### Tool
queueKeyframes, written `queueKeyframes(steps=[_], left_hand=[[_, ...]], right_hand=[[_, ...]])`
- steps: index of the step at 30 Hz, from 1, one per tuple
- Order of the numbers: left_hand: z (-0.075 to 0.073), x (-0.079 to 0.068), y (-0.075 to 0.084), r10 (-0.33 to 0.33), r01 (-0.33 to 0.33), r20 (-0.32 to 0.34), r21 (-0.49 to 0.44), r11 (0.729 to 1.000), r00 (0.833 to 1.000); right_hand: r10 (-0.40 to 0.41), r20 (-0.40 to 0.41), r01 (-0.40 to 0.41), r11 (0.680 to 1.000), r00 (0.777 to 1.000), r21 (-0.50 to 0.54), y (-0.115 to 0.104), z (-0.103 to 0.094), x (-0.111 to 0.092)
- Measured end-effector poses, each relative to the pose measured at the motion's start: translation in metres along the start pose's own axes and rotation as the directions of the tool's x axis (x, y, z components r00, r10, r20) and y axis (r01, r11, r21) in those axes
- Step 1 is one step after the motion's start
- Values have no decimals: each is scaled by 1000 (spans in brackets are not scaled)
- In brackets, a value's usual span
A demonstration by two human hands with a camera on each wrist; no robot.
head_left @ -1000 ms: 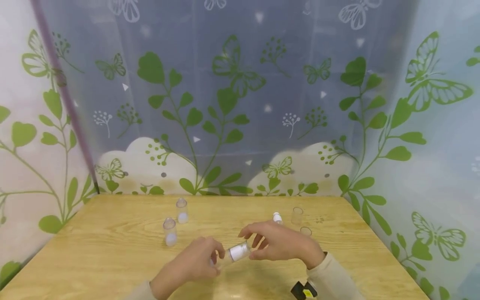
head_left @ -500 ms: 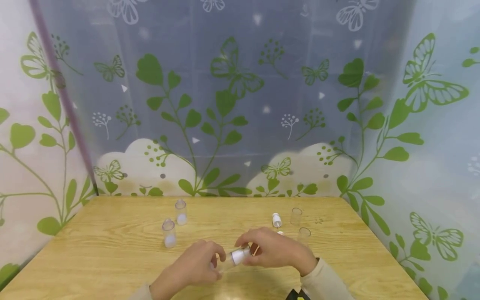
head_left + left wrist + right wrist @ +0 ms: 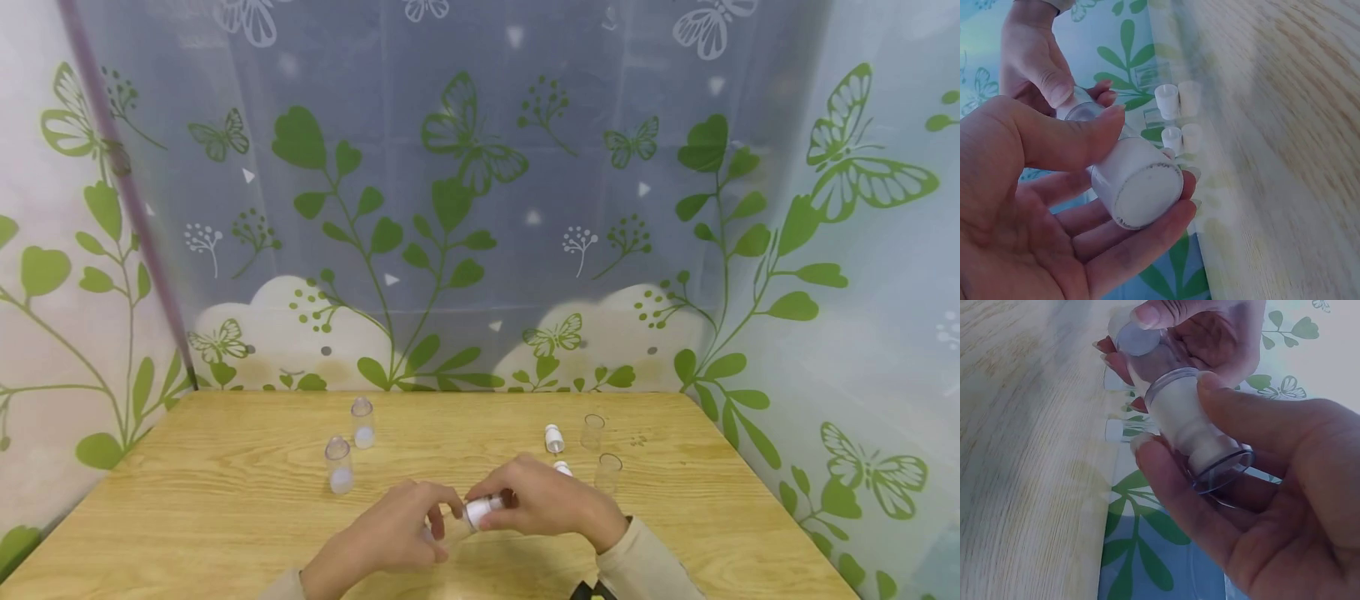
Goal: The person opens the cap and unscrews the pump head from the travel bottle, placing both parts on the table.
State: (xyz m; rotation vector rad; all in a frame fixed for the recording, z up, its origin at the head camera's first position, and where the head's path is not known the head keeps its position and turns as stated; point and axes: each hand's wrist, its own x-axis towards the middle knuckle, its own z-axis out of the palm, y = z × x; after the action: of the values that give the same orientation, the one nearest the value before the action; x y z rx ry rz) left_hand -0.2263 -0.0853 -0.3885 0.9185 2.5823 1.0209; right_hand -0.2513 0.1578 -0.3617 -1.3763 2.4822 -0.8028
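A clear bottle (image 3: 1138,187) with a white base disc lies tilted between both hands above the table. My left hand (image 3: 397,525) grips its base end, thumb on top and fingers beneath. At its other end is a white pump top (image 3: 1185,415) inside a clear cover (image 3: 1222,472) with a dark, open rim. Thumb and fingers of my right hand (image 3: 543,500) pinch this white top from both sides. In the head view, the right fingers hide part of it.
Two clear bottles with white bases (image 3: 341,467) (image 3: 363,423) stand at the left of the wooden table (image 3: 225,500). Behind the right hand are two white pump tops (image 3: 553,438) and two clear cylindrical covers (image 3: 592,433) (image 3: 608,472). A printed curtain (image 3: 480,250) closes the back.
My right hand has moved left and its fingers have closed around the white top. The white pump tops behind it show more now. The left hand has barely moved.
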Motion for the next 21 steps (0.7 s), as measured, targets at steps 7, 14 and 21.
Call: queueKeyframes(steps=[7, 14, 21], left_hand=[[-3, -1, 1, -6, 7, 19, -77, 997, 1000], [-3, 0, 4, -13, 12, -9, -66, 998, 1000], [-10, -6, -8, -24, 22, -28, -42, 999, 999]], right_hand=[[-60, -31, 60, 998, 998, 26, 1, -1, 0], [-45, -79, 47, 998, 996, 30, 2, -3, 0], [14, -158, 3, 994, 987, 110, 7, -20, -12]])
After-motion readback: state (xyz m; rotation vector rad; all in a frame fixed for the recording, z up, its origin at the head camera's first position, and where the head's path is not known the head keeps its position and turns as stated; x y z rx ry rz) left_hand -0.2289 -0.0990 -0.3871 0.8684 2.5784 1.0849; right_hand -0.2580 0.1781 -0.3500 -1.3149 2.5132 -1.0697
